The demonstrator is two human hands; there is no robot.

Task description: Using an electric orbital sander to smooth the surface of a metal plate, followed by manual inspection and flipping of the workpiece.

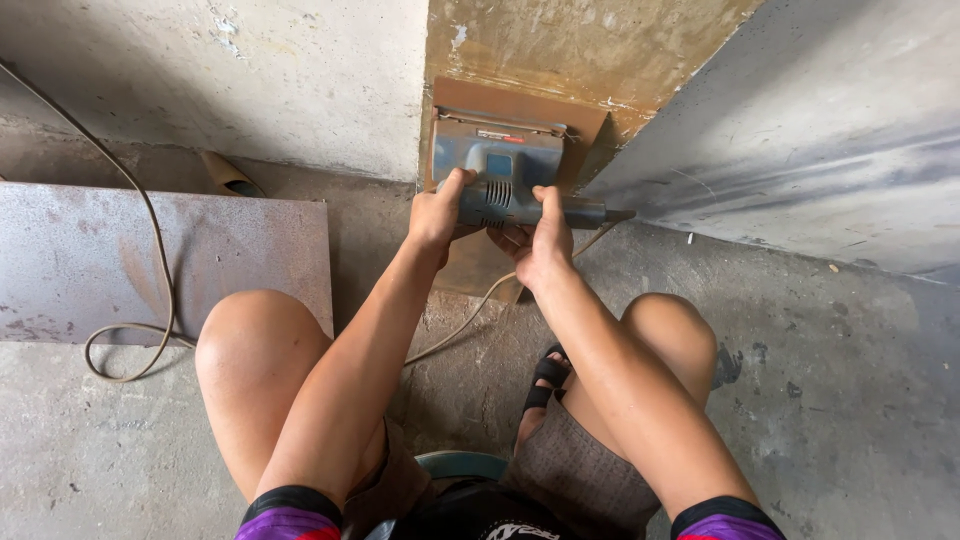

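**Both hands clamped on a sander against a rusty plate**

Plainly, the head view shows a squatting person with both arms stretched forward between the knees. The left hand (437, 212) is wrapped around the left side of a blue-grey sander (505, 175), thumb up over the top edge. The right hand (543, 238) grasps the tool's right side and rear handle, fingers curled under it. A grip from both sides looks meant to steady the tool flat on the surface, a judgement from the even hold. The sander lies on a brown, rusty plate (560, 50) that runs upward beyond the hands, leaning in the corner.

Its cord (470, 320) trails from under the right hand back toward the person, then out of sight between the legs. Left of the left hand a grey sheet (150, 260) lies flat on the floor (850, 400), with a second cable (150, 250) looping across it. Right of the right hand a large grey panel (820, 130) slants close beside the tool and crowds that side. Near the right wrist a sandalled foot (545, 385) rests on the floor.
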